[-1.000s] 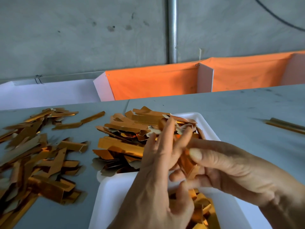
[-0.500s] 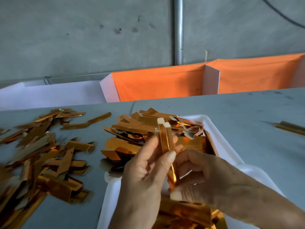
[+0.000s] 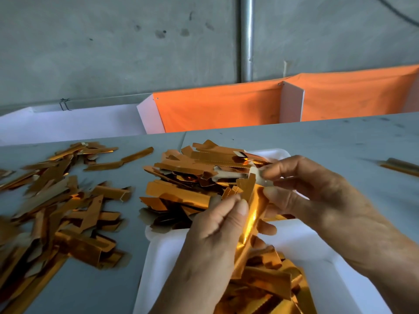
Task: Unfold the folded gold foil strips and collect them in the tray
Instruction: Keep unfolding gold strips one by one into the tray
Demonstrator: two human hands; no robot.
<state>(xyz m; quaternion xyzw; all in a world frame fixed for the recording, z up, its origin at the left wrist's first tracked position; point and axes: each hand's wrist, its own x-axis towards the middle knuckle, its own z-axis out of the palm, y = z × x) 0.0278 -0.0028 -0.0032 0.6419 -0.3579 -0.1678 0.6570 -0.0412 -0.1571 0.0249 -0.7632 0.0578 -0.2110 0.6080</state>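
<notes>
Loose strip pile left of tray; orange cloth behind.

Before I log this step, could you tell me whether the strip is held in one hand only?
No, both the left hand and right hand pinch the strip.

The grey tabletop lies bare to the right of the white foam tray — broken only by a thin gold bar near the right edge. Left of the tray, a loose scatter of gold foil strips covers the surface. A heaped pile of gold strips crowds the tray's far end — behind stands an orange cloth barrier.
</notes>
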